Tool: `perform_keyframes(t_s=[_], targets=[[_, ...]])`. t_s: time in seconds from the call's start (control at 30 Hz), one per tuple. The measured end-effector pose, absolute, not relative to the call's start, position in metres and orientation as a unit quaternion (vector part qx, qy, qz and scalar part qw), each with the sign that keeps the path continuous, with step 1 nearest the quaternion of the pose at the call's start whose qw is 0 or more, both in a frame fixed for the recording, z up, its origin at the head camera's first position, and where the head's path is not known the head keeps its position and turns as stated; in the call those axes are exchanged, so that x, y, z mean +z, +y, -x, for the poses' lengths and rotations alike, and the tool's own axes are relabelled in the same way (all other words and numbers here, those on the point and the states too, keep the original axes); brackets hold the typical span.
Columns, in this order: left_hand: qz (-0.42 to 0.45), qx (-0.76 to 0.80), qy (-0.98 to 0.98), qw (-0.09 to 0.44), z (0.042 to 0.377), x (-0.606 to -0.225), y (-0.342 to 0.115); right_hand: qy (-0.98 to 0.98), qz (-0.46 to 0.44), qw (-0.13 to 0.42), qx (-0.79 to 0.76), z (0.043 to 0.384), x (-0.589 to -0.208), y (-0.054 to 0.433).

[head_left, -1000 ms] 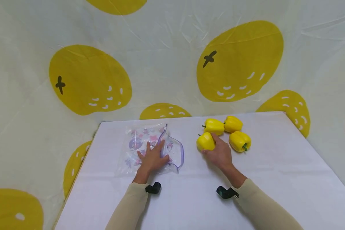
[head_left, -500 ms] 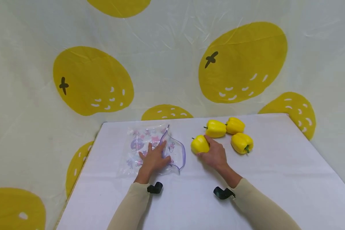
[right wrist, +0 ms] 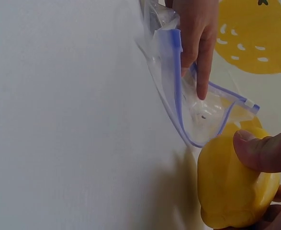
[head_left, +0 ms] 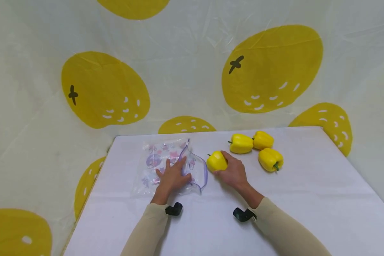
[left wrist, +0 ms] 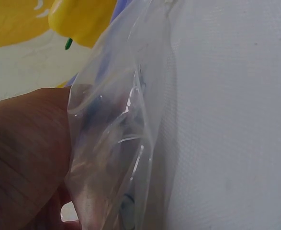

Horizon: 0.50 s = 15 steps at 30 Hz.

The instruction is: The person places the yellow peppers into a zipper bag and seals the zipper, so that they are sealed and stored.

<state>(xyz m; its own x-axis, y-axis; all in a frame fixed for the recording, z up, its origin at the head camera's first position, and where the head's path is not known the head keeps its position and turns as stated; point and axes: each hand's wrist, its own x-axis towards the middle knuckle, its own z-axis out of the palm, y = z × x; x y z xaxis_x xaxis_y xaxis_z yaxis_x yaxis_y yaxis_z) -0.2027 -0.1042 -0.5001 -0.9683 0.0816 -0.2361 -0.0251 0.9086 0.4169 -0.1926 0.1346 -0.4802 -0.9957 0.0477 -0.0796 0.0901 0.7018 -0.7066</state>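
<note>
Our right hand (head_left: 233, 171), grasping one blocky yellow bell pepper (head_left: 216, 162), has moved left, bringing it just beside the purple-mouthed clear plastic bag (head_left: 153, 160) our outspread left hand (head_left: 172, 176) touches.

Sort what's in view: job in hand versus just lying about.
In the job:
clear plastic bag with purple rim, touched by the left hand
yellow bell pepper, gripped by the right hand

Lying about:
three untouched yellow bell peppers, possibly involved too

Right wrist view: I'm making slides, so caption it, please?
A yellow bell pepper in the right grip, near an open purple-edged plastic bag.
</note>
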Motion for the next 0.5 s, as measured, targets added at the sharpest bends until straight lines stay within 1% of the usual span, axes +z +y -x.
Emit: perform_keyframes(t_s=[0.17,0.5], targets=[[-0.014,0.212,0.969,0.124,0.202,-0.499,-0.102,0.919,-0.035,0.036,-0.392,0.193,-0.48,0.128],[-0.019,0.206,0.97,0.126,0.202,-0.497,-0.103,0.913,-0.03,0.03,-0.406,0.194,-0.481,0.117]])
